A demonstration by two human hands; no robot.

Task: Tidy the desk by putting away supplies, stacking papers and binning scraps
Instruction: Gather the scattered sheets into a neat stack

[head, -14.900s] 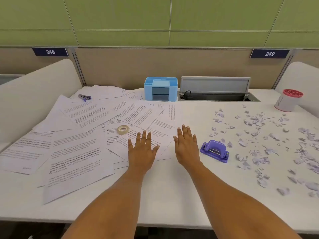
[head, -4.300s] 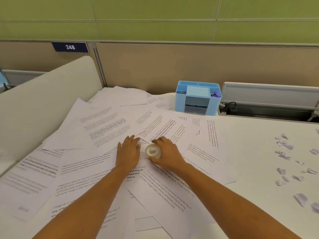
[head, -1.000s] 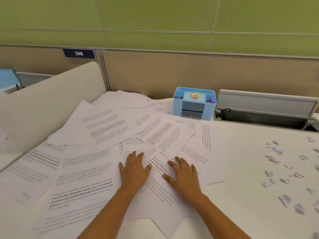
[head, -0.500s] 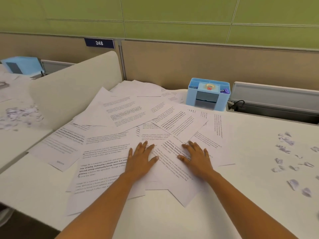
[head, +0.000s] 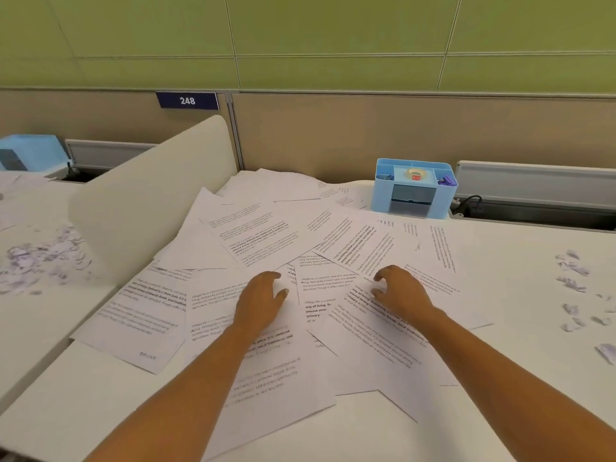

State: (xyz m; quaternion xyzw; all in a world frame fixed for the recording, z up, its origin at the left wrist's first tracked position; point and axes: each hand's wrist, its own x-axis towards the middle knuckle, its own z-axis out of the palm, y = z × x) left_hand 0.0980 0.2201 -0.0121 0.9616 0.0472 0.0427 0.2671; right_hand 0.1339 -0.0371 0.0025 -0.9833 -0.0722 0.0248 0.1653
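Now left hand (head: 263, 303) and right hand (head: 401, 293) rest on the scattered papers (head: 260, 235), fingers curled, tips down; whether either pinches a sheet, can't tell.

White desk (head: 500, 388) before me. Overlapping printed sheets (head: 260, 235) cover its left and centre, lying at many angles. A blue organiser (head: 413, 203) stands upright at the back, just beside the sheets. Torn paper scraps (head: 573, 285) lie scattered at my right.

Left hand (head: 258, 303) and right hand (head: 400, 291) rest, fingers bent, on scattered papers (head: 260, 235).
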